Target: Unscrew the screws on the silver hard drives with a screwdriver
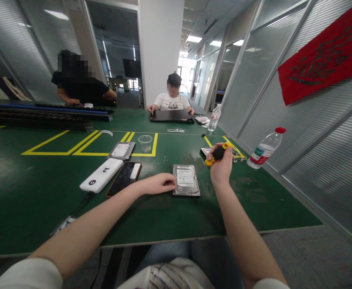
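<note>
A silver hard drive (186, 180) with a white label lies flat on the green table in front of me. My left hand (163, 183) rests at its left edge, fingers bent and closed against the side of the drive. My right hand (222, 166) is wrapped around a screwdriver (219, 153) with a yellow and black handle. Its thin shaft slants down and left toward the drive's upper right edge; whether the tip touches is too fine to tell. Several tiny screws (165, 158) lie beyond the drive.
Left of me are a white power bank (101, 175), a phone (124, 179) and another hard drive (121, 150). A clear cup (145, 143) stands beyond. One more drive (205, 151) sits behind my right hand, with a bottle (266, 148) further right. Two people work across the table (73, 216).
</note>
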A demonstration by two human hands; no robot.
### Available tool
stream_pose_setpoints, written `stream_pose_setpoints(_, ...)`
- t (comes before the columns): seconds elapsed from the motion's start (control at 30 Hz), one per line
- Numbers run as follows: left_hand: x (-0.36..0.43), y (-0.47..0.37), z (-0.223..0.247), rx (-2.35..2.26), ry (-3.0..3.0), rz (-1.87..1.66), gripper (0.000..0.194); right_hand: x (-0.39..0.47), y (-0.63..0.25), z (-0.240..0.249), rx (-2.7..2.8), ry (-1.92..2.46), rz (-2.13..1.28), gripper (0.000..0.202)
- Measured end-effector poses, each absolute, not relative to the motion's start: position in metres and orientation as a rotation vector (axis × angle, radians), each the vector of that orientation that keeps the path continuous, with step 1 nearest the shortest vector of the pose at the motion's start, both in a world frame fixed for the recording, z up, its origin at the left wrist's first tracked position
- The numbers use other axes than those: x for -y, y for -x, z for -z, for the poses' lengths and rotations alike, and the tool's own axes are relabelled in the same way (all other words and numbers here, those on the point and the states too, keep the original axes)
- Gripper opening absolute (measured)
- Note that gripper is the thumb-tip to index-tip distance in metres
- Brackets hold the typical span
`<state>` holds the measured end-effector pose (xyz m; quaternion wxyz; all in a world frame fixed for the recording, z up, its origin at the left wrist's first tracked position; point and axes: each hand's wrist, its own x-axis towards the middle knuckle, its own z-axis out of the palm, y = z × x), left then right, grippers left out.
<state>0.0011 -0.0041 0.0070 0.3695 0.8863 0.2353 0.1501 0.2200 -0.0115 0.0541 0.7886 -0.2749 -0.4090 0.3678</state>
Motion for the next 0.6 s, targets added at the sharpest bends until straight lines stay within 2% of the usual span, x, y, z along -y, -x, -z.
stream_pose_setpoints(0.1, 0.003, -0.001, -0.003, -0.706, -2.24, -0.422, 0.019, 0.018, -0.205, -0.059, 0.873, 0.539, -0.987, 0.044)
stream_pose_setpoints(0.2, 0.0, 0.0, 0.002, -0.815, -2.273, -0.426, 0.036, 0.027, -0.183, -0.055, 0.988, 0.509, -1.117, 0.041)
stream_pose_setpoints(0.27, -0.001, 0.001, 0.004, -0.816, -2.298, -0.394, 0.04, 0.032, -0.17, -0.05, 1.036, 0.513, -1.16, 0.042)
stream_pose_setpoints(0.6, -0.003, 0.002, 0.003, -0.678, -2.398, -0.411, 0.023, 0.037, -0.16, -0.033, 1.18, 0.476, -1.232, 0.038)
